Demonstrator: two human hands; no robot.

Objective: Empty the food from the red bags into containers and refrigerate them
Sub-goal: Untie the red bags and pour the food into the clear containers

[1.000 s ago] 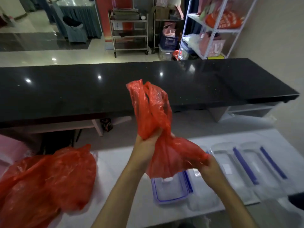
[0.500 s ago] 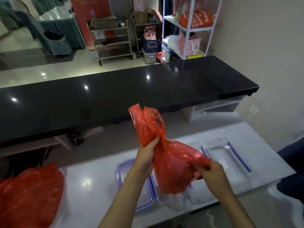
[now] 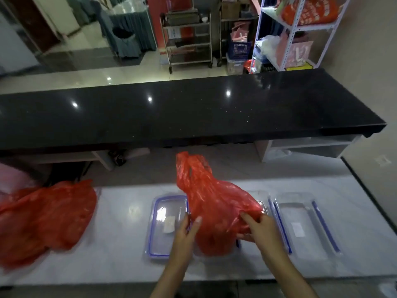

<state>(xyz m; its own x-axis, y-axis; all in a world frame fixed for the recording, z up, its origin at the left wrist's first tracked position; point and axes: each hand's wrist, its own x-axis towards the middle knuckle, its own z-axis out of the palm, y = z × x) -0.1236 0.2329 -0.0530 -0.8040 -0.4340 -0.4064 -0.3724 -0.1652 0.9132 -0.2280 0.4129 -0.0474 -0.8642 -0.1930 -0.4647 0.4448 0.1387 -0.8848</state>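
Nearest the front edge of the pale worktop (image 3: 120, 261), both forearms reach in from below. The left hand (image 3: 185, 234) lies against the left flank of the red bag (image 3: 217, 211), its fingers loose and spread, not closed round anything; the right hand (image 3: 261, 227) has its fingers pinched into a fold of the film on the bag's right side. That bag sits mid-worktop, apparently over a clear container that it largely hides, with its twisted neck standing up toward the back edge. It looks to be thin, limp plastic: light, slippery, easily torn, and it will sag wherever it is not held, so the load inside, which cannot be seen, will shift to the lowest point. The best hold would seem to be the gathered neck for steering and the bottom seam or a corner for tipping; pinching mid-panel only stretches the film. Just left of it lies a blue-rimmed lid (image 3: 166, 224); to the right lie two more clear pieces with blue clips (image 3: 305, 224). A second red bag (image 3: 45, 218) slumps at the left end of the worktop. Beyond runs a black counter (image 3: 193, 112).
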